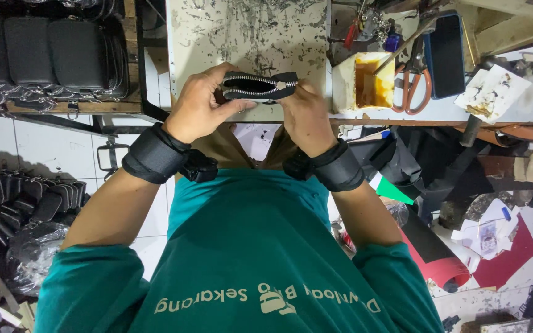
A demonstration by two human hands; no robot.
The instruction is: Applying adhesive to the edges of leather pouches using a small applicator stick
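Note:
A small black pouch (260, 86) with a silver zipper is held between both hands at the near edge of a stained white worktable (248, 31). My left hand (202, 105) grips the pouch's left end, thumb beneath and fingers curled over the top. My right hand (303, 114) holds the right end, fingers hidden behind the pouch. The zipper faces up and looks partly parted. Both wrists wear broad black straps.
A white glue tub (365, 83) with amber glue stands to the right, beside orange-handled scissors (409, 86) and a dark phone (445, 55). Finished black pouches (50, 52) fill a shelf at upper left; more lie on the floor (26, 200). Red sheet material (501, 259) lies at lower right.

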